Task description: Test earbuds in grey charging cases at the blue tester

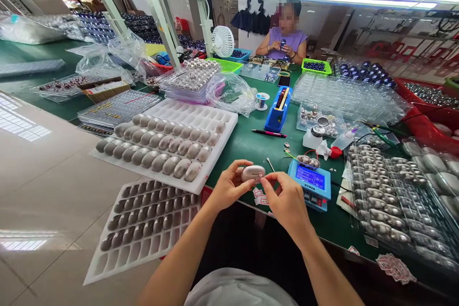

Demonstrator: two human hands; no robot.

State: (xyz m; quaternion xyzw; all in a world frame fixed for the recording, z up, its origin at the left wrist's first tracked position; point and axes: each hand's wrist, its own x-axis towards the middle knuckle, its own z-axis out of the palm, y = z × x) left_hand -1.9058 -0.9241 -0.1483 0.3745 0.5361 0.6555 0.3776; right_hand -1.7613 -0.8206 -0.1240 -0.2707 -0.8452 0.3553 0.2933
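Note:
A smooth silver earbud case (251,172) is in my left hand (229,184), its fingers and thumb curled around the left end. On the case's right side sits a small red-and-white sticker (261,175). My right hand (285,193) is closed at that end, thumb and index fingertip pinched at the sticker. Below the hands, more red-and-white stickers (260,197) lie on the green table. A cotton swab (270,165) rests just beyond the case. Right of my right hand stands a blue tester (309,181) with a lit screen and silver earbud pieces on top.
To the left, a white tray (215,153) holds rows of silver cases, with a second tray (124,260) lower down. Clear trays of silver parts (380,196) fill the right. A pen (268,133) and blue tape dispenser (278,110) lie ahead. A co-worker (287,40) sits opposite.

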